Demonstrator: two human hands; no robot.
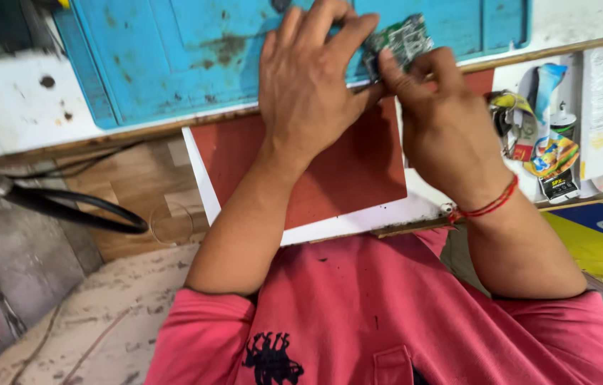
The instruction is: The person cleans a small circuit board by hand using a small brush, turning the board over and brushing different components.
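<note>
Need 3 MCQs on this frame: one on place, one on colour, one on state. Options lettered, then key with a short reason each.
1. Where is the green circuit board?
A. Flat on the wooden bench
B. Between the fingertips of both hands, over the blue work mat
C. Under the red panel

2. What colour is the thread band on the right wrist?
A. Red
B. Yellow
C. Black

3. How do the hands stand?
A. Both lie flat and empty
B. Only the left hand touches the board
C. The left hand and right hand both pinch the board

Key: 1 B, the board sits raised at the fingertips with the mat behind it. 2 A, a red loop circles the wrist. 3 C, fingers of both hands close on the board's edges.
</note>
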